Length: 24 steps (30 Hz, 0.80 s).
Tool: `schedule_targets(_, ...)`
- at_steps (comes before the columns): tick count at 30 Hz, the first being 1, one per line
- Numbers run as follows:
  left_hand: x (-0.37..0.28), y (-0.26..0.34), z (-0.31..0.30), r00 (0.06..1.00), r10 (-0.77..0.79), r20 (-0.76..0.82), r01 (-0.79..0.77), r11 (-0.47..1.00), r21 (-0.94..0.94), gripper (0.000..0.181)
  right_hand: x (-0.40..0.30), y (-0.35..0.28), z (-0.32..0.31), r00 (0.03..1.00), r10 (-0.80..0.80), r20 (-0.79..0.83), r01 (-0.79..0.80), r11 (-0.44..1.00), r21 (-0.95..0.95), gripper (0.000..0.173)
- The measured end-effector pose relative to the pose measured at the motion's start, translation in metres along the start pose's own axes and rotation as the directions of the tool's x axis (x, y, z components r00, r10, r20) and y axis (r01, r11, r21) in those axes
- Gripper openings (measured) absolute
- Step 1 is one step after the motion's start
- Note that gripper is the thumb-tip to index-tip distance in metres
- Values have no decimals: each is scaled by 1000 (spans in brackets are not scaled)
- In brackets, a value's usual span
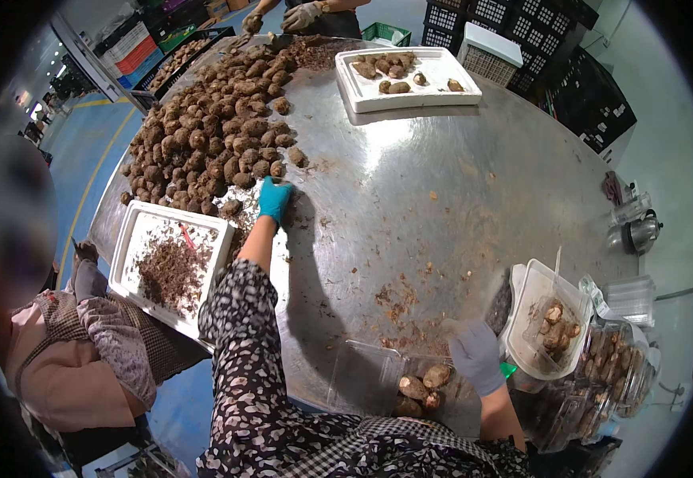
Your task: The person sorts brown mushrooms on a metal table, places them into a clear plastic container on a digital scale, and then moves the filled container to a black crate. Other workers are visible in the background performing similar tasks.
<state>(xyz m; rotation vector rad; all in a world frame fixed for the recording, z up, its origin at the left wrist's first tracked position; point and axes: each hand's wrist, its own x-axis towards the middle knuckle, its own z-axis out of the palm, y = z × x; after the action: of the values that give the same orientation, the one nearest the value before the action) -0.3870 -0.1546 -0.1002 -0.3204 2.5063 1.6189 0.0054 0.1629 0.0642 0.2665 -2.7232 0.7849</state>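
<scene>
My left hand point(275, 200), in a teal glove, reaches to the near edge of a heap of brown taro-like corms point(203, 137). Its fingers lie close to a corm point(276, 169); their grip is hidden. My right hand point(476, 357) wears a pale grey glove and has blurred fingertips. It is over the right side of an open clear plastic clamshell box point(365, 373), and I cannot tell whether it holds anything. Several trimmed corms point(413, 387) lie in the box, close to my body. A bright green object point(508, 370) shows beside my right wrist.
A white foam tray point(230, 239) with dirt is at left, beside a seated person point(77, 358). Another foam tray point(418, 104) holds corms across the metal table point(394, 221). A white tub point(531, 281) and filled clear boxes point(612, 358) stand at right. Gloved hands point(301, 17) work opposite.
</scene>
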Motion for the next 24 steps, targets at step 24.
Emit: schedule_targets(24,-321,32,29,591,68,803,637,571,-518,44,43,-75,65,982,-190,-7,187,958,219,40)
